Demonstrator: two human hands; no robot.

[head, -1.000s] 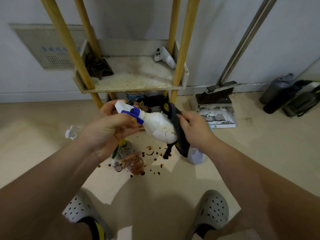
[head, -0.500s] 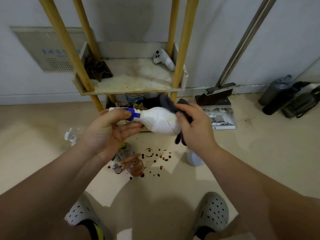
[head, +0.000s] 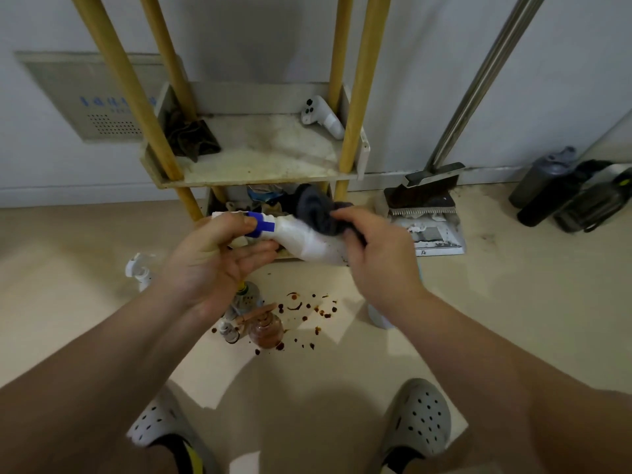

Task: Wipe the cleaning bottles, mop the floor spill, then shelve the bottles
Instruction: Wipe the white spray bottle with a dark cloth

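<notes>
A white spray bottle [head: 304,241] with a blue collar lies sideways in the air in front of the shelf. My left hand [head: 219,258] holds it at the nozzle end, thumb over the neck. My right hand [head: 376,254] grips a dark grey cloth [head: 318,212] bunched against the bottle's upper body. Below on the floor is a spatter of brown spill [head: 307,313]. Beside it stand a brown pump bottle [head: 265,330], a clear bottle with a yellow-green cap [head: 246,297] and a small vial [head: 228,331]. A white sprayer bottle [head: 138,271] stands further left, and a pale bottle [head: 378,316] shows under my right forearm.
A stained two-tier shelf [head: 260,172] with yellow posts stands against the wall, holding a dark rag [head: 191,140] and a white controller [head: 321,116]. A dustpan and broom [head: 427,213] lean to the right, with dark bottles [head: 561,193] beyond. My shoes [head: 417,419] are at the bottom.
The bottle turned from tilted to nearly level and rose slightly. My right hand moved the cloth from the bottle's base side up over its top.
</notes>
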